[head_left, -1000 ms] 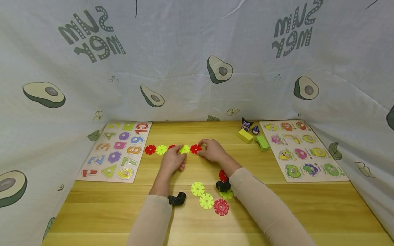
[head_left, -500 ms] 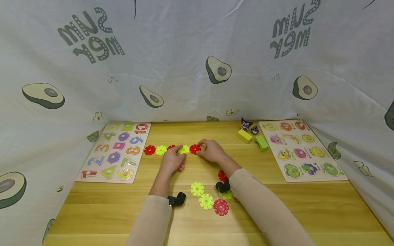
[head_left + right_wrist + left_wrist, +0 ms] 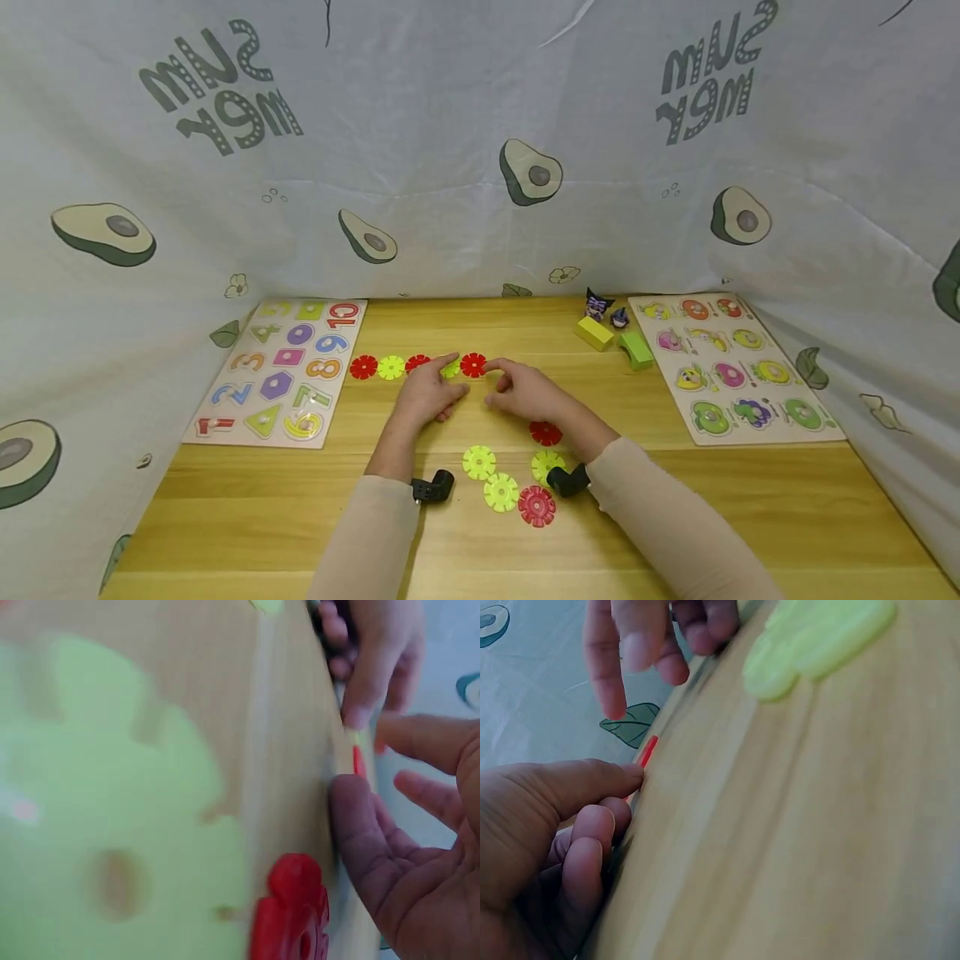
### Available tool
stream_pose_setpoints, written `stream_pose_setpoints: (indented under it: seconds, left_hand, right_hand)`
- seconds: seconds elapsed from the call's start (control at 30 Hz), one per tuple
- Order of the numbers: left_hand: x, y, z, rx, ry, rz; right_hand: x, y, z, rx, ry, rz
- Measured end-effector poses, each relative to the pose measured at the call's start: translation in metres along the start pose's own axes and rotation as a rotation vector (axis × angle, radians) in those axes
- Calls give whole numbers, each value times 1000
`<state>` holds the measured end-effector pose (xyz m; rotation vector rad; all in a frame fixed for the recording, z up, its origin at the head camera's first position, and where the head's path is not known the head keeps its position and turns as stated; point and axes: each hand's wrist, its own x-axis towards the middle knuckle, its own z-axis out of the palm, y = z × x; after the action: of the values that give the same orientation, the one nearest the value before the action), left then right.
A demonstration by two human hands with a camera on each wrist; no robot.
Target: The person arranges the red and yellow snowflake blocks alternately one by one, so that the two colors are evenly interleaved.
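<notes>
A row of notched plastic discs, alternating red and yellow-green, lies on the wooden table. My left hand [image 3: 423,392] has its index finger over a yellow-green disc [image 3: 452,370] and its thumb held apart. That hand partly hides a red disc [image 3: 417,362]. Right of it, the row ends in another red disc [image 3: 473,365]. My right hand [image 3: 528,393] has its index fingertip right at this end disc's edge, thumb spread away with nothing pinched. In the right wrist view, a red disc's edge [image 3: 358,760] shows beyond the right thumb.
Nearer me lie loose discs: a red one [image 3: 545,432], several yellow-green ones [image 3: 479,462] and a pinkish-red one [image 3: 537,506]. A number puzzle board [image 3: 277,375] stands left, a fruit puzzle board [image 3: 731,367] right. Yellow block [image 3: 595,333], green arch block [image 3: 636,351] and two small figures [image 3: 597,305] sit back right.
My right thumb and index finger have parted from the end red disc, and that hand has drawn back slightly right and nearer. My left thumb has spread rightward from the yellow-green disc.
</notes>
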<state>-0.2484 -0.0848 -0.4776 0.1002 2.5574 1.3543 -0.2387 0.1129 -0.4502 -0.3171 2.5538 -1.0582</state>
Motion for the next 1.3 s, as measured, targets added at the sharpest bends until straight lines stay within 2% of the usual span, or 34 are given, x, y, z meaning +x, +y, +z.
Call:
stream_pose_setpoints:
  seconds: [0.17, 0.27, 0.43, 0.57, 1.1, 1.2, 1.3]
  left_hand:
    - [7, 5, 4, -23, -76, 30]
    - [9, 10, 6, -17, -109, 26]
    - [9, 16, 6, 83, -94, 2]
    - [8, 18, 8, 120, -84, -19]
    - [9, 17, 12, 91, -70, -23]
    - [9, 16, 12, 89, -65, -19]
    - [8, 16, 12, 86, -59, -21]
  right_hand:
    - [-28, -2, 7, -41, -71, -113]
    - [-41, -2, 12, -85, -145, -209]
    - [-47, -1, 19, -154, -244, -310]
    - [-47, -1, 21, -183, -262, -323]
    - [-47, 1, 25, -222, -228, -333]
    - [-47, 2, 25, -200, -220, -338]
    - [-48, 2, 25, -121, -226, -335]
